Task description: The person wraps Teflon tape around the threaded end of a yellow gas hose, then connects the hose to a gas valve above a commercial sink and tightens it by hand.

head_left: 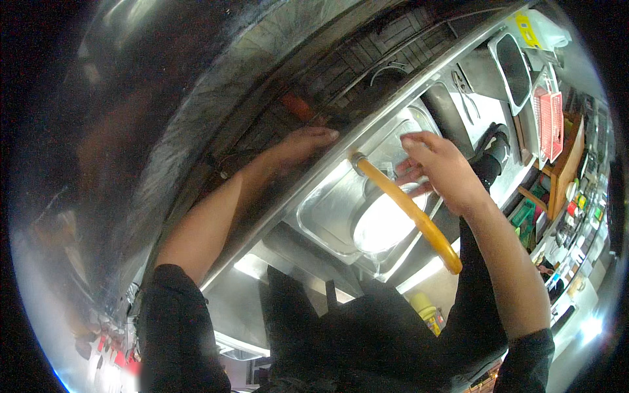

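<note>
My right hand [440, 169] hovers over a steel sink basin, its fingers loosely bent and apart. Just left of it, a yellow hose [409, 208] runs from a metal fitting [358, 160] down toward my body. Under the hand and hose lies a bright, glossy round dish [383, 226]; glare hides its details. It rests in a rectangular metal pan [321, 213]. Something clear and shiny near my right fingertips is too indistinct to name. My left hand [306, 141] is at the far steel edge [341, 150], its fingers mostly hidden.
Tongs [465, 101] lie on the counter to the right. Past them are a dark-centred tray [511, 73], a red wire basket [550, 124] and a wooden shelf [567, 167]. A yellow container [424, 308] stands low near my body. Dark tiled flooring [386, 42] shows beyond the sink.
</note>
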`<state>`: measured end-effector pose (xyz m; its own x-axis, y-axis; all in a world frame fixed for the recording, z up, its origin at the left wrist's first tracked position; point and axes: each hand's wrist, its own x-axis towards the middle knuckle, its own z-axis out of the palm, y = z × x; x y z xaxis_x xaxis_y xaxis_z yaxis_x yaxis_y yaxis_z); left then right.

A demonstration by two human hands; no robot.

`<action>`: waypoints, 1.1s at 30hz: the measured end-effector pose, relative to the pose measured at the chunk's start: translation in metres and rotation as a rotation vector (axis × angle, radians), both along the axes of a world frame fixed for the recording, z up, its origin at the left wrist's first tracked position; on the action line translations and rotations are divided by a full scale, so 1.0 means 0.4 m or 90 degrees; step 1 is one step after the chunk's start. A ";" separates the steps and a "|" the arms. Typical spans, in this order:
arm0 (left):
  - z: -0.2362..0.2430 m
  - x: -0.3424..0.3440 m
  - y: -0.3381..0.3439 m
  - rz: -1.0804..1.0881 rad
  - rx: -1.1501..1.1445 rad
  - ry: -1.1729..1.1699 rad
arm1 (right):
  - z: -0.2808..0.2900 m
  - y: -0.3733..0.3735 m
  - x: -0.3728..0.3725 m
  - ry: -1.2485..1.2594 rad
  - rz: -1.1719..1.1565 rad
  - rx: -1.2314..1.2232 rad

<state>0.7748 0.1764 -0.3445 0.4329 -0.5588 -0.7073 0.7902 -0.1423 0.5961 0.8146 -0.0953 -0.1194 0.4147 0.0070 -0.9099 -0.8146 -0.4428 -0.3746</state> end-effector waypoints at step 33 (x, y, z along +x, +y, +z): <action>0.012 0.010 -0.025 0.038 0.038 0.056 | -0.087 -0.056 0.085 -0.167 0.575 -0.110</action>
